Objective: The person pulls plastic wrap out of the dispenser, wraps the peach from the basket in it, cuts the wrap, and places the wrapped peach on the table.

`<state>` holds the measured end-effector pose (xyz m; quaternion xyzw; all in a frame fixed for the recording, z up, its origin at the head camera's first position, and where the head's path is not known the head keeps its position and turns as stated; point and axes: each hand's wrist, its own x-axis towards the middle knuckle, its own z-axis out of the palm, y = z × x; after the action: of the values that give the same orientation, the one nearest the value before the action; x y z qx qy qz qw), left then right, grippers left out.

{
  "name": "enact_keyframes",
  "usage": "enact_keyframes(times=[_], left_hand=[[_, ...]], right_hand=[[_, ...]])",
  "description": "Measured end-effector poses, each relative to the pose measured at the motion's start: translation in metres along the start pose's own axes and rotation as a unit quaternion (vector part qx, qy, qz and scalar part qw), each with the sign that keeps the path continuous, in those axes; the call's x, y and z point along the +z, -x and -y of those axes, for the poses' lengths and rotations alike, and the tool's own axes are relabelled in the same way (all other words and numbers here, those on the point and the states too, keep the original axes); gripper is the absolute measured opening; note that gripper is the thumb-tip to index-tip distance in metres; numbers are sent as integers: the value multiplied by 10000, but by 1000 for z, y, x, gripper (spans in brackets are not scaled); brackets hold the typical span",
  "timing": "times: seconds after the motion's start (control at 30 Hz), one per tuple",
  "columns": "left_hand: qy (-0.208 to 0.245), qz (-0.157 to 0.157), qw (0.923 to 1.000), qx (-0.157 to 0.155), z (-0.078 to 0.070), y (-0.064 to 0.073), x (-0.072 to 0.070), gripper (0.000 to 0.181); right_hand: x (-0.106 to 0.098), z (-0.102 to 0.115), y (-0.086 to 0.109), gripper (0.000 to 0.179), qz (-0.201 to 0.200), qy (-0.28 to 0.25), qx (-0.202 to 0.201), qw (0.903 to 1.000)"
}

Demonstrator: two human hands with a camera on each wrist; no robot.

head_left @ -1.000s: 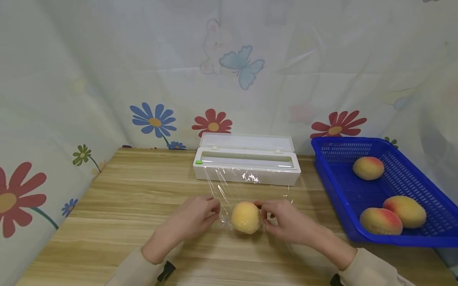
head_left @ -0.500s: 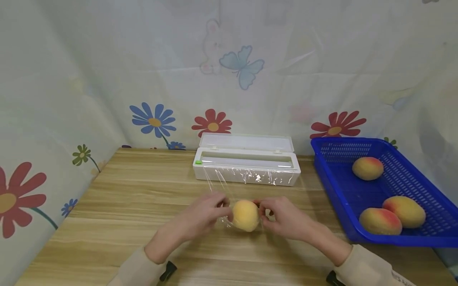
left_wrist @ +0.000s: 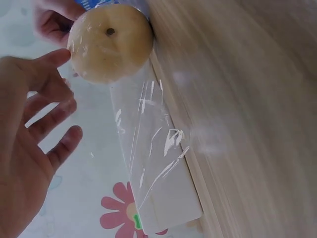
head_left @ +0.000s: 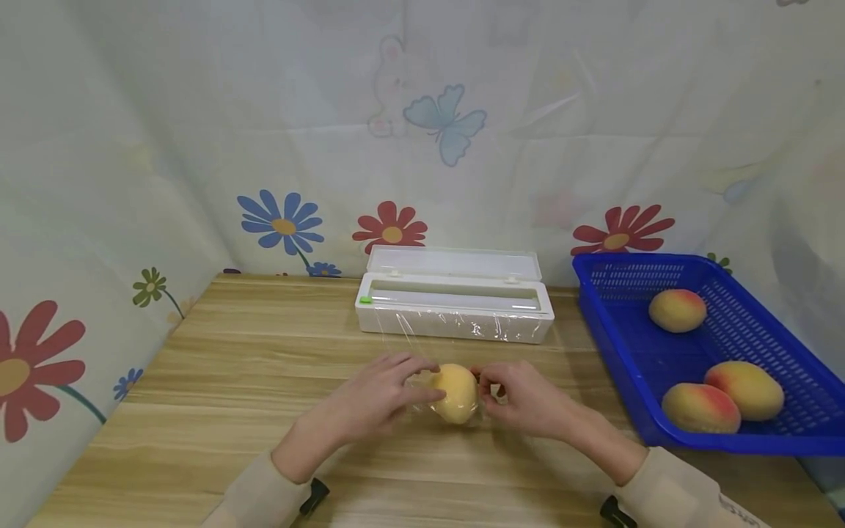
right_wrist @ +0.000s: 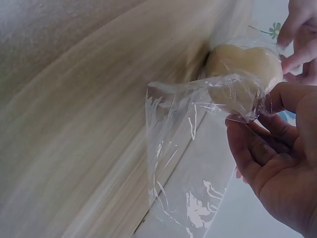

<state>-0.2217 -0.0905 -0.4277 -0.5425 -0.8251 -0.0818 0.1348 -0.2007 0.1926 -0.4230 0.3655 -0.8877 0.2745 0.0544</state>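
A yellow peach (head_left: 457,394), partly covered by clear cling film (right_wrist: 171,134), sits on the table between both hands. The film runs back to a white cling film dispenser (head_left: 455,325) with its lid raised. My left hand (head_left: 376,392) is at the peach's left side, fingers spread and loosely bent, a fingertip touching the wrapped fruit. At the other side, my right hand (head_left: 528,400) pinches the film between thumb and finger, close against the peach. In the right wrist view, loose film hangs from that pinch. The left wrist view shows a small dark stem spot on the peach.
A blue basket (head_left: 620,367) at the right holds three more peaches (head_left: 701,408). Behind the wooden table (head_left: 244,352) hangs a flower-print curtain (head_left: 317,132). The dispenser stands near the table's back edge, with a green slider (head_left: 366,300) at its left end.
My left hand has moved right to the peach, and its fingers have spread from a pinch on the film. The peach has shifted slightly away from me. My right hand keeps its pinch.
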Motion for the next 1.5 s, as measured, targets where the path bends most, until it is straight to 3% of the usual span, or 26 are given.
enact_keyframes(times=[0.23, 0.57, 0.8, 1.13, 1.33, 1.5], left_hand=[[266, 134, 9994, -189, 0, -1, 2, 44], [670, -121, 9971, -333, 1, -12, 13, 33], [740, -223, 9946, -693, 0, -18, 12, 34], [775, -282, 9917, -986, -5, -25, 13, 28], [921, -160, 9895, -1099, -4, -27, 12, 25], [1065, -99, 9864, -1246, -1, -30, 11, 26]], right_hand=[[0, -6, -1, 23, 67, 4, 127, 9999], [0, -8, -5, 15, -16, 78, 31, 10000], [-3, -8, -6, 19, -350, 42, -37, 9994], [-11, -6, -3, 24, -796, 191, 476, 9955], [-15, -1, 0, 19, -1025, 284, 354, 9937], [-8, 6, 2, 23, -1293, 785, -272, 9881]])
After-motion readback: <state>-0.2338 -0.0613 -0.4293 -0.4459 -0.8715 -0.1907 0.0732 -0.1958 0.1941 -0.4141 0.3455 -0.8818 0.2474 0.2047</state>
